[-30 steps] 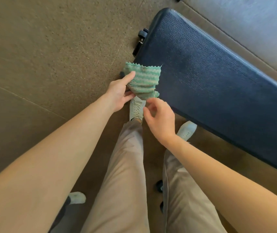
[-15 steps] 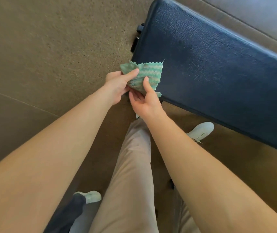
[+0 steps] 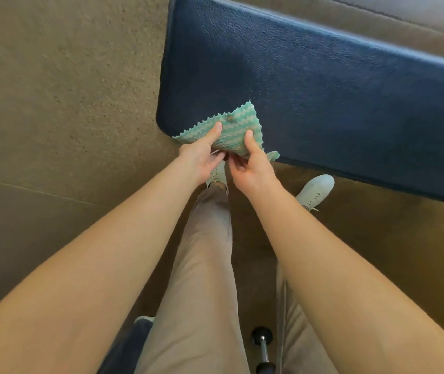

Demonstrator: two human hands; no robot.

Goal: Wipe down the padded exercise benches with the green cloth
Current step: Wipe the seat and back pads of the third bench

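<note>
A dark blue padded bench [image 3: 323, 90] runs from the top centre down to the right edge. Over its near left corner I hold the green striped cloth [image 3: 235, 125] spread between both hands. My left hand [image 3: 202, 155] pinches the cloth's left part, thumb on top and fingers beneath. My right hand [image 3: 250, 163] pinches its right part the same way. A small flap of the cloth hangs down past my right hand. I cannot tell whether the cloth touches the pad.
Speckled brown rubber floor [image 3: 67, 103] lies to the left. My legs in beige trousers and white shoes [image 3: 315, 188] stand close to the bench's near edge. A small dumbbell [image 3: 262, 346] lies on the floor between my legs. Another person's dark trouser leg and shoe [image 3: 137, 327] show at the bottom left.
My right hand rose to the cloth and took hold of it beside my left hand. The two hands spread the cloth wider, and the view closed in on the bench corner.
</note>
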